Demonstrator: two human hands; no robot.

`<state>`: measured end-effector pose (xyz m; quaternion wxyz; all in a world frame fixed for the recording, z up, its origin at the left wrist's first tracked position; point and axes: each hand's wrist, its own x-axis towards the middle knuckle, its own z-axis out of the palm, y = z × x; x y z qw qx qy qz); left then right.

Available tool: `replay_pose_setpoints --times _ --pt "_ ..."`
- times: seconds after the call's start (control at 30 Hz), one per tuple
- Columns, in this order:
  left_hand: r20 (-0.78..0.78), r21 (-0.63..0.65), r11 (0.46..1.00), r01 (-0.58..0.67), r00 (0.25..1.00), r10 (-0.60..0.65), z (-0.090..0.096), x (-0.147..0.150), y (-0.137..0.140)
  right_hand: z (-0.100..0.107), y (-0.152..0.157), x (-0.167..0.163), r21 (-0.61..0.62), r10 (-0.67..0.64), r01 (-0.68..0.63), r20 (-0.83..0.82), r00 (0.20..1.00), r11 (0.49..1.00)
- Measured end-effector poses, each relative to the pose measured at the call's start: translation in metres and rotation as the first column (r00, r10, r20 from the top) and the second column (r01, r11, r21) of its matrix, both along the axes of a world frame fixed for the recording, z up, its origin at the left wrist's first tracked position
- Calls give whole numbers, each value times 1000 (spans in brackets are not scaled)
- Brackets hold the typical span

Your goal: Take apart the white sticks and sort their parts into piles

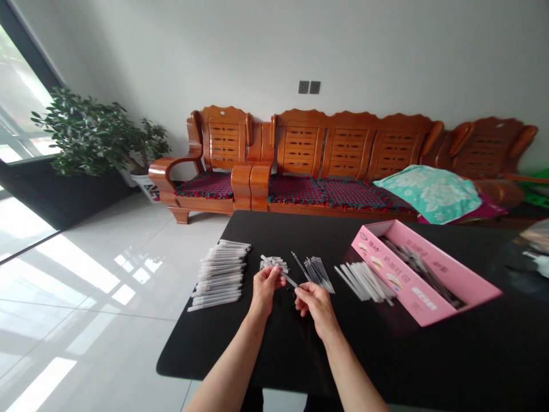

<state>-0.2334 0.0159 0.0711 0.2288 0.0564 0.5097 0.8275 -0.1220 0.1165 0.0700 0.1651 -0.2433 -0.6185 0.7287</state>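
Observation:
Between my two hands is a slim grey-white pen (289, 278), slanting down to the right. My left hand (266, 284) pinches its upper end, and the fingers of my right hand (314, 300) are closed on its lower end. Just beyond my left hand lies a small heap of short white pieces (274, 262). Thin dark pen refills (316, 271) are fanned out past my right hand. To the right of them is a bunch of white pen tubes (364, 281). At the left, many frosted white pens (221, 274) lie side by side in a column.
A pink cardboard box (414, 283) holding dark grey sticks stands on the right of the black table (343, 357). At the far right edge is a clear plastic bag (529, 257). Wooden seats (251, 186) line the wall behind, with a potted plant (94, 134) at the left.

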Motion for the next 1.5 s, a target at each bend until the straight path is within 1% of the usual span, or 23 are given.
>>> replay_pose_setpoints --times 0.1,0.17,0.23,0.33,0.5,0.63,0.77,0.87,1.07,1.17,1.3,1.37,1.4,1.43,1.5 --pt "2 6 1000 -9 1000 9 0 0 0 0 0 0 -17 16 -15 33 999 1000" --pt "4 5 1000 -3 1000 3 0 0 1 0 -1 0 -9 37 -37 22 999 999" --pt "5 4 1000 2 1000 -2 0 0 1 1 -1 1 1 19 -19 3 1000 1000" --pt "0 5 1000 -5 1000 5 -1 0 1 1 -1 0 -11 -21 21 16 1000 1000" --pt "6 1 1000 -16 1000 16 -3 -1 2 1 -1 0 -16 27 -27 27 999 1000" --pt "11 0 1000 -22 1000 22 -3 -1 2 0 -1 -1 -16 4 -3 22 1000 1000" --pt "5 1 1000 -25 1000 25 -3 -1 2 0 -2 0 -34 52 -51 34 998 998" --pt "9 -4 1000 -24 1000 24 -4 0 2 1 -2 1 18 42 -42 21 999 999" --pt "34 14 997 -81 996 81 -7 -1 2 2 4 4 215 -25 12 59 998 976" --pt "27 19 991 -129 991 129 -6 -8 -3 -1 11 8 256 -77 54 84 993 965" --pt "24 21 987 -159 987 158 -5 -16 -9 -10 21 13 287 -146 112 99 984 951" --pt "38 17 985 -171 985 170 -7 -17 -10 -15 24 13 362 -156 111 97 983 925" --pt "46 17 984 -177 983 176 -7 -18 -10 -17 26 12 426 -163 109 95 982 898" --pt "53 19 983 -182 982 181 -8 -18 -10 -19 26 12 502 -175 106 93 980 859" --pt "63 28 982 -188 981 186 -9 -17 -10 -21 26 11 654 -211 92 104 972 751"
